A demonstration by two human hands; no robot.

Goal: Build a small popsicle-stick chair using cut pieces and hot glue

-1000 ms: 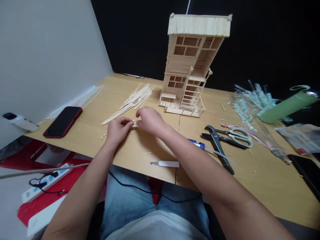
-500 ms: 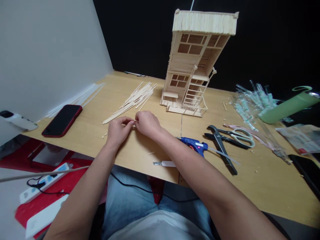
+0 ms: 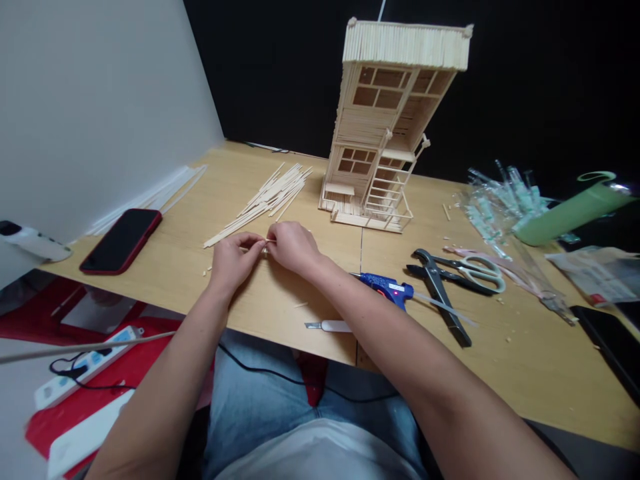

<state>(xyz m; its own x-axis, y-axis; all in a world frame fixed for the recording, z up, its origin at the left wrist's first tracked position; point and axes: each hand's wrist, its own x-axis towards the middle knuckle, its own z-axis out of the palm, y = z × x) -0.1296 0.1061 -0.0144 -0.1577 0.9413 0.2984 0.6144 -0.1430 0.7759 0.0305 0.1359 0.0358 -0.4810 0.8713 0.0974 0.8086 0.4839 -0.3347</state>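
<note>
Close together over the table point(image 3: 280, 293), my left hand point(image 3: 234, 263) and my right hand point(image 3: 293, 245) pinch a small pale wooden piece between their fingertips. Most of that piece is hidden by the fingers. A pile of thin wooden sticks point(image 3: 280, 193) lies just beyond my hands. Behind and to the right stands a two-storey stick house point(image 3: 370, 127) with a ladder and a railing. A blue glue gun point(image 3: 383, 287) lies partly behind my right forearm, and a craft knife point(image 3: 333, 326) rests near the table's front edge.
A red-edged phone point(image 3: 123, 241) and white strips point(image 3: 150, 197) lie at the left. To the right are pliers point(image 3: 443, 300), scissors point(image 3: 480, 273), plastic-wrapped glue sticks point(image 3: 505, 203), a green cylinder point(image 3: 567, 213) and a black phone point(image 3: 607, 343). Power strips point(image 3: 87, 367) sit below the left edge.
The view has shifted slightly, so things appear a little further left. My hands keep nearly the same pinch, with no clear movement of the objects on the table.
</note>
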